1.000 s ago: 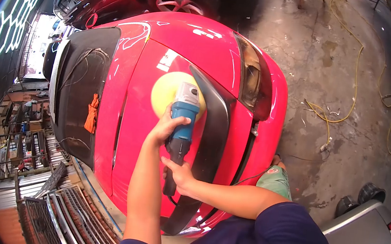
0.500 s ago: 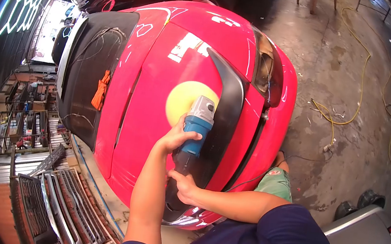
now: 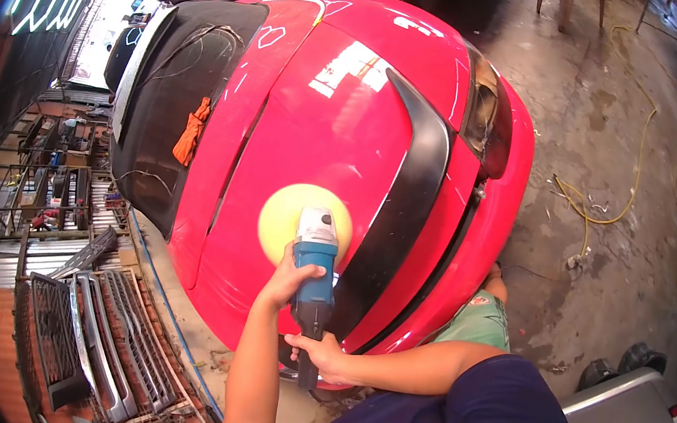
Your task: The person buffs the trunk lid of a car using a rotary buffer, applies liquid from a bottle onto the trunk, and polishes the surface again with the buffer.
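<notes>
My left hand [image 3: 289, 280] wraps around the blue body of a corded polisher [image 3: 315, 270] with a silver head. Farther back, my right hand [image 3: 322, 355] grips the tool's dark rear end. A round yellow pad [image 3: 282, 220] under the head lies against the red car's [image 3: 280, 132] broad panel, left of a curved black trim piece [image 3: 417, 187]. The tool's head covers part of the pad. Light reflections show on the glossy paint.
An orange cloth [image 3: 191, 132] lies by the dark windscreen [image 3: 197, 55]. Car grilles [image 3: 107, 344] lean at the lower left. A yellow hose [image 3: 640, 164] crosses the concrete floor at right, and a silver car part [image 3: 626, 416] stands at lower right. Another person's leg is not distinguishable.
The polisher and its yellow pad have moved down and left over the red panel, away from the black trim. Both hands have stayed on the tool. The view has shifted slightly.
</notes>
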